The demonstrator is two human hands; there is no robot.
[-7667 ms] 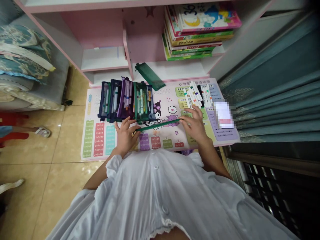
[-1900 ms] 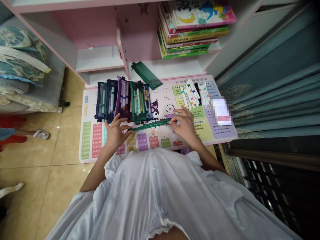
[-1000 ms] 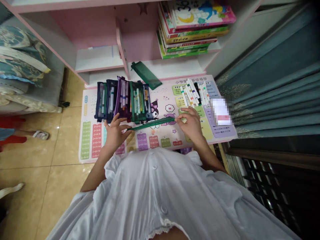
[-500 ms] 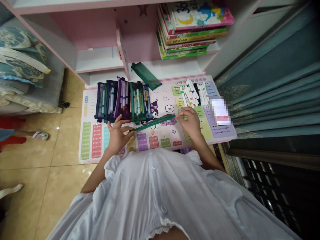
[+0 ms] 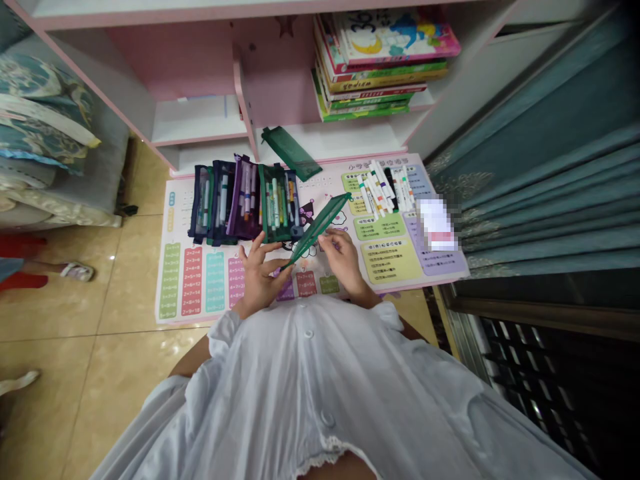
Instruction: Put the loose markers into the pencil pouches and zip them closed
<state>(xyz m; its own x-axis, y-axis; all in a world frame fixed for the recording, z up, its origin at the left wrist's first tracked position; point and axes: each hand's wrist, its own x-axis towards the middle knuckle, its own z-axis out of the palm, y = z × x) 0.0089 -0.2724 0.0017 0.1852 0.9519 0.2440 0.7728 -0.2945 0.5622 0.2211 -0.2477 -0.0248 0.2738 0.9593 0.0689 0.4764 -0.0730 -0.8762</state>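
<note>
A narrow green mesh pencil pouch (image 5: 321, 229) is held up at a slant over the desk mat, its far end towards the upper right. My left hand (image 5: 265, 273) pinches its near end between thumb and forefinger, the other fingers spread. At the lower right edge of the pouch, my right hand (image 5: 345, 260) has thumb and fingertips closed on the rim. Left of the pouch lie several mesh pouches filled with markers, among them a purple pouch (image 5: 243, 217) and a green pouch (image 5: 274, 223). Loose white markers (image 5: 379, 190) are piled to the right.
Another green mesh pouch (image 5: 293, 153) lies flat by the shelf edge. A stack of books (image 5: 370, 83) stands on the shelf. A phone with a blurred screen (image 5: 437, 223) rests on the right of the printed mat (image 5: 195, 310). At far left, another person's foot (image 5: 76, 271) shows.
My right hand has left the pouch's far end and moved left and down to its side edge. The pouch has swung from nearly level to a steeper slant; my left hand moved right.
</note>
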